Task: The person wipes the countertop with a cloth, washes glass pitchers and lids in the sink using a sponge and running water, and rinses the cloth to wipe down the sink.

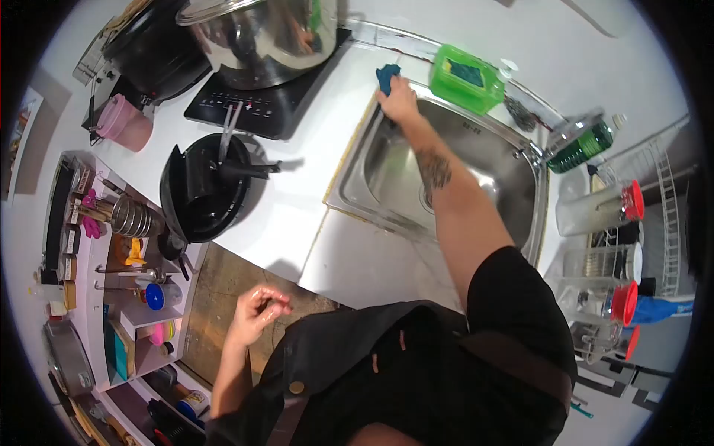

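My right hand is stretched out to the far left corner of the steel sink, closed on a dark blue-green cloth at the sink's rim. My left hand hangs in the air over the floor, in front of the counter's edge; it looks wet, its fingers are curled but apart, and nothing shows in it. Just right of the cloth stands a green holder with a sponge in its top and a pump.
A large steel pot stands on a black induction cooktop. Black pans are stacked on the white counter. Right of the sink are a green bottle and red-lidded jars. Shelves line the left side.
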A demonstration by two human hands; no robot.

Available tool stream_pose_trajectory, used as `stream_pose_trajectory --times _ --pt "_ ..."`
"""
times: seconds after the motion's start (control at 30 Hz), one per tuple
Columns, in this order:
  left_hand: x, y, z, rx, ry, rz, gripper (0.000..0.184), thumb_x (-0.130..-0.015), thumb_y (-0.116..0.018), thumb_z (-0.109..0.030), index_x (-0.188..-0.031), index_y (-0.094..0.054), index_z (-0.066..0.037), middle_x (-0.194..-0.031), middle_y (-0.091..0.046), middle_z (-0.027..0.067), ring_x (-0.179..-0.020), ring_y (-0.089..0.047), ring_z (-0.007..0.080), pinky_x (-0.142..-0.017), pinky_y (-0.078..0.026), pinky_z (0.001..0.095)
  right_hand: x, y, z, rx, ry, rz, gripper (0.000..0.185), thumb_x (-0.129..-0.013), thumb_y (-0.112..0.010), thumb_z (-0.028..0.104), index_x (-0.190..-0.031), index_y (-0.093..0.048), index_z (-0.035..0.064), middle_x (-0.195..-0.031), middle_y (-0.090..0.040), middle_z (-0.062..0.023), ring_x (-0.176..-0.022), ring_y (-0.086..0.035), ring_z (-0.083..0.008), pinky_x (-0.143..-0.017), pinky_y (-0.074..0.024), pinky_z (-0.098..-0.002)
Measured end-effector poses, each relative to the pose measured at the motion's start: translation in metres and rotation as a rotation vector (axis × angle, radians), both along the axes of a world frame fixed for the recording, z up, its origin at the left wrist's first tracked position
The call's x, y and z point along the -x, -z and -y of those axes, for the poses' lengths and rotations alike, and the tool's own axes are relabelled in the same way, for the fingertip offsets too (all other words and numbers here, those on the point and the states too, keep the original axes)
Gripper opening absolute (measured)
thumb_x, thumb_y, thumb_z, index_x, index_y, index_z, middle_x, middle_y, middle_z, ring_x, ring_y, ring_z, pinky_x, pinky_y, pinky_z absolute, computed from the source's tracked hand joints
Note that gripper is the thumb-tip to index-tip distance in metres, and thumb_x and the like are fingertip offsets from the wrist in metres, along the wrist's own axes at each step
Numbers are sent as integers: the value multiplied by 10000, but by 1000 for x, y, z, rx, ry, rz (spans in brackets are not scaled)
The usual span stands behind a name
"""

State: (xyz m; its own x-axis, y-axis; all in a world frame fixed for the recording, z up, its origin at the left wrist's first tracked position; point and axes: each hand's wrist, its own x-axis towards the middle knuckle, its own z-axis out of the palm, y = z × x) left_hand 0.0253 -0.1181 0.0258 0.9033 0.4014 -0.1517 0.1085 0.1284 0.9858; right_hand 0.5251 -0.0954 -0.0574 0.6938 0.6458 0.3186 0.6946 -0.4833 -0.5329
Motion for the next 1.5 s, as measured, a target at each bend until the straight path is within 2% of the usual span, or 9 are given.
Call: stream_pose_trajectory --times 0.17,0.33,0.43,0.7,0.97,1.07,1.13,1.27,1.5 --pt "90 132 -16 58 -383 -181 124 -829 -583 -111 -910 -544 -25 -813 -586 53 -740 -559 125 -666 -438 252 139 14 36 -199 -358 395 408 -752 -553 212 -1062 -475 -42 -1126 -458 -250 -1019 -465 -391 -862 -365 -476" --pt "120 249 -14 -55 -435 -493 103 -826 -568 -81 -903 -553 -14 -808 -589 42 -755 -557 140 -683 -444 263 38 8 0 86 -119 225 283 -792 -495 212 -979 -510 0 -1034 -499 -190 -992 -487 -359 -798 -398 -488" --pt "62 145 -23 -164 22 -575 103 -814 -568 -72 -897 -560 -10 -813 -597 56 -761 -564 160 -692 -448 272 5 8 -24 38 153 435 383 -791 -501 263 -1055 -497 -15 -1109 -500 -206 -1009 -472 -374 -869 -381 -450" --pt "-19 -27 -52 -463 251 -137 148 -766 -582 -17 -912 -563 1 -845 -581 96 -770 -569 194 -677 -448 299 198 -42 48 171 -711 170 363 -751 -578 200 -1052 -539 0 -1212 -445 -199 -1190 -370 -321 -973 -286 -462" --pt "-103 -24 -27 -1116 33 446 305 -638 -670 37 -911 -566 -51 -926 -548 107 -842 -531 273 -722 -425 354 253 -40 59 306 -817 220 366 -722 -578 192 -1058 -536 53 -1103 -502 -133 -993 -490 -294 -886 -355 -428" --pt "-94 -16 -19 -1064 17 493 317 -653 -643 82 -931 -558 -44 -932 -567 129 -844 -549 281 -701 -432 350 262 -37 117 -158 -721 263 335 -683 -603 156 -996 -570 42 -1024 -525 -114 -900 -503 -282 -832 -385 -400" --pt "-87 -7 -16 -1068 -8 500 278 -685 -609 97 -924 -545 -28 -907 -571 145 -800 -541 275 -679 -426 331 247 -48 143 34 -698 -106 321 -673 -602 118 -978 -572 23 -1008 -532 -128 -938 -500 -281 -830 -396 -371" --pt "-73 20 -9 -1059 -59 405 258 -705 -579 100 -929 -528 -16 -909 -561 145 -813 -533 271 -710 -430 335 167 -104 233 -104 52 -371 326 -666 -588 51 -987 -572 -1 -947 -567 -151 -930 -532 -277 -821 -419 -350" --pt "-80 55 2 -1086 -155 354 178 -761 -554 57 -926 -524 -4 -910 -548 146 -830 -532 264 -720 -436 337 -12 -22 372 566 552 305 313 -721 -556 189 -1021 -616 124 -1133 -512 -30 -1054 -446 -295 -835 -413 -455"
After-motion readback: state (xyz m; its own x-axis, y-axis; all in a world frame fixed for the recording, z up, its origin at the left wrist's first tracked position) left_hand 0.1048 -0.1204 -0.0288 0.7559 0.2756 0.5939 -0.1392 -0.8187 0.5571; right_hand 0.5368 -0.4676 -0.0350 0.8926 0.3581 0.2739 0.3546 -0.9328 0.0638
